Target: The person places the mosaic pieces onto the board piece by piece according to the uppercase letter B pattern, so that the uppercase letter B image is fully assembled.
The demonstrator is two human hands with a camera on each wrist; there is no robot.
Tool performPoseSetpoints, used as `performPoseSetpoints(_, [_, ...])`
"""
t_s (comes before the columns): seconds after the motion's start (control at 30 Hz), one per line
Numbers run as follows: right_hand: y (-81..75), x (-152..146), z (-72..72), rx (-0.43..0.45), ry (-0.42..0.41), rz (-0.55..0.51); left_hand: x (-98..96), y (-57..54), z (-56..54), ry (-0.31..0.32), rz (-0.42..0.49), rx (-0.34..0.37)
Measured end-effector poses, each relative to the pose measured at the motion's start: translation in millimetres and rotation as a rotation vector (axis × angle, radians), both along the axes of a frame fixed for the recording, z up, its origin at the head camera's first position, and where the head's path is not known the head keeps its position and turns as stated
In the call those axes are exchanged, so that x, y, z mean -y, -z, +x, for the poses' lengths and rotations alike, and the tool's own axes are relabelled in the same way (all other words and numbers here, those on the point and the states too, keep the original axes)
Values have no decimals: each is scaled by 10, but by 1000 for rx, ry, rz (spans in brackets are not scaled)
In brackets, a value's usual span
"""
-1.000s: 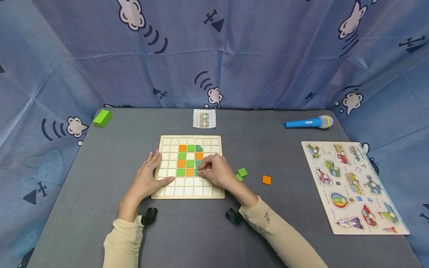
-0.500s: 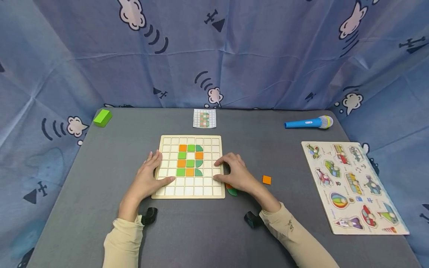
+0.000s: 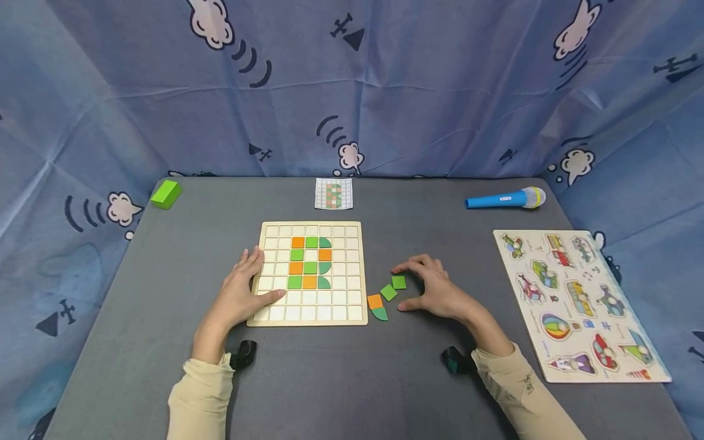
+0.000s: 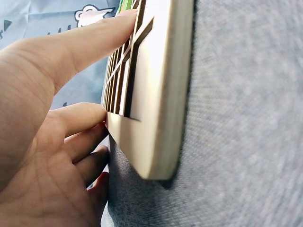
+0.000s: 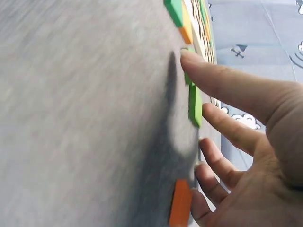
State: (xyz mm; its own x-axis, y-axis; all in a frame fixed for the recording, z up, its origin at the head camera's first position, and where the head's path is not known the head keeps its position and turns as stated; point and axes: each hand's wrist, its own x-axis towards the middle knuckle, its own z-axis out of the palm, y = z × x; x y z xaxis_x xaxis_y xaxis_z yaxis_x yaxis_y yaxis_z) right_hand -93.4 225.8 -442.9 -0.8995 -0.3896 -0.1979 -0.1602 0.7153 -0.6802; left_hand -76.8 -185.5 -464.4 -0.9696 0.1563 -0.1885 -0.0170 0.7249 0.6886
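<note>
A wooden grid board (image 3: 346, 313) lies on the grey table with orange and green tiles (image 3: 310, 267) in its middle cells. My left hand (image 3: 233, 302) rests at the board's left side. Its thumb lies over the grid and its fingertips touch the left edge, as the left wrist view also shows. To the right of the board, my right hand (image 3: 437, 290) hovers over loose tiles, fingers spread and holding nothing. Two green square tiles (image 3: 388, 293) lie between its thumb and index finger. An orange tile (image 5: 180, 203) near its little finger is hidden from the head view.
Beside the board's right edge lie an orange square (image 3: 375, 301) and a green quarter-round tile (image 3: 380, 314). A pattern card (image 3: 333, 194) lies behind the board. Further out are a green block (image 3: 166, 194), a toy microphone (image 3: 506, 200) and a picture puzzle board (image 3: 583, 305).
My right hand has left a green quarter-round tile on the grid and moved right, off the board, to the loose tiles. The left hand stays at the board's edge.
</note>
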Motion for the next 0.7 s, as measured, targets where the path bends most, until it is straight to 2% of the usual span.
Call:
performPoseSetpoints(0.17, [37, -38, 14, -43, 40, 2, 6, -15, 7, -2, -2, 6])
performPoseSetpoints(0.43, [143, 123, 10, -152, 101, 33, 0, -15, 10, -11, -12, 22])
performPoseSetpoints(0.7, [156, 233, -33, -199, 171, -97, 0, 0, -1, -1, -17, 1])
